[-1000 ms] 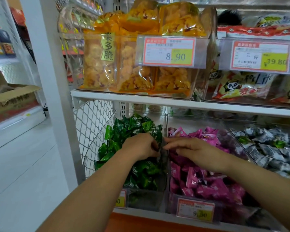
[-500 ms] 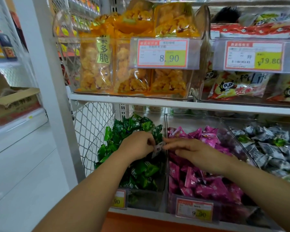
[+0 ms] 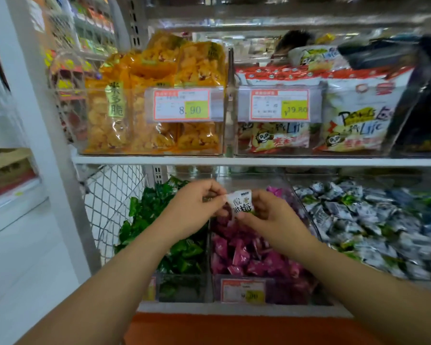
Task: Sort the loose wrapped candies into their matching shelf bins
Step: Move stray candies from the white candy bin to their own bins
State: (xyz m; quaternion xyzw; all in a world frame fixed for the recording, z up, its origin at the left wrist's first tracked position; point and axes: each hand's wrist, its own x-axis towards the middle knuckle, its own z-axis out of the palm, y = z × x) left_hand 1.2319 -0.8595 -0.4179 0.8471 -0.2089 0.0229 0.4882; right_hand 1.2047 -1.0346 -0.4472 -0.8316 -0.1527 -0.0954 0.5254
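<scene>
Above the divider between the green candies [image 3: 149, 215] and the pink candies [image 3: 249, 260], a white wrapped candy [image 3: 241, 202] with black characters is held in the air between both hands. The left hand [image 3: 194, 207] pinches its left edge with curled fingertips. The right hand [image 3: 269, 217] grips its right side and lower edge, fingers curled round it. Right of the pink ones lies a bin of grey-white candies [image 3: 358, 220]. Farther up, orange snack bags [image 3: 144, 115] stand on a white shelf [image 3: 259, 161].
</scene>
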